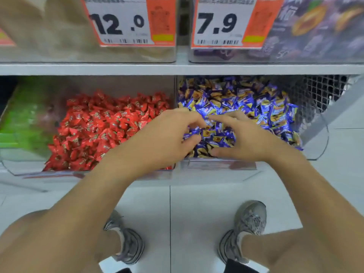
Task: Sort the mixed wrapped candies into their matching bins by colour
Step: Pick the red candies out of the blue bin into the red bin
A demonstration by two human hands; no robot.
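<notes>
Both hands in the clear plastic bin (pixel 319 138) of blue-and-gold wrapped candies (pixel 246 99). Left hand (pixel 167 134) curled, pinching a candy w/ thumb; right hand (pixel 242 136) fingers spread flat on pile. Red wrapped candies (pixel 102 127) in bin just left of hands.

hands: 2, left hand (pixel 165 133), right hand (pixel 244 138) | lower bins in clear view: 2, red candy bin (pixel 11 168), purple candy bin (pixel 319 138) | candies: too many to count | price tags: 2, "12.0" tag (pixel 128 20), "7.9" tag (pixel 228 20) | grey shoes: 2 (pixel 126 245)
</notes>
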